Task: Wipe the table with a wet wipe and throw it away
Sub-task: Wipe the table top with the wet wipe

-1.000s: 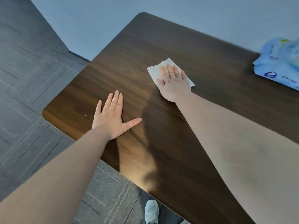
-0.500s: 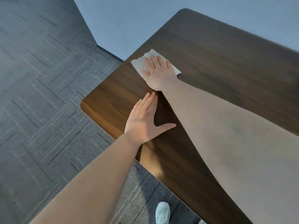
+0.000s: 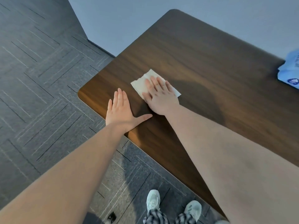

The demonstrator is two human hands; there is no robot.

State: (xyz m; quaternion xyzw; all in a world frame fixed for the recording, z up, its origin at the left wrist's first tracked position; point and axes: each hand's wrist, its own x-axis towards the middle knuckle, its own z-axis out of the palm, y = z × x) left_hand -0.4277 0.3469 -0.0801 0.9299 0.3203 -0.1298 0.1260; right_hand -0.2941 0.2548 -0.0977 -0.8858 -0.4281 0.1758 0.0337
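A white wet wipe (image 3: 140,85) lies flat on the dark wooden table (image 3: 202,59), near the table's left front corner. My right hand (image 3: 161,96) presses down on the wipe with flat, spread fingers, covering most of it. My left hand (image 3: 120,112) rests palm down on the bare table by the front edge, just left of the right hand, fingers apart and holding nothing. Its thumb points toward my right wrist.
A blue pack of wet wipes (image 3: 290,70) lies at the table's far right, cut off by the frame. Grey carpet tiles (image 3: 40,78) cover the floor to the left. My two light shoes (image 3: 152,201) stand below the table's front edge. A pale wall is behind.
My right hand has slid the wipe from the table's left edge back toward me and to the right. The left hand stays planted. The blue pack has come back into view.
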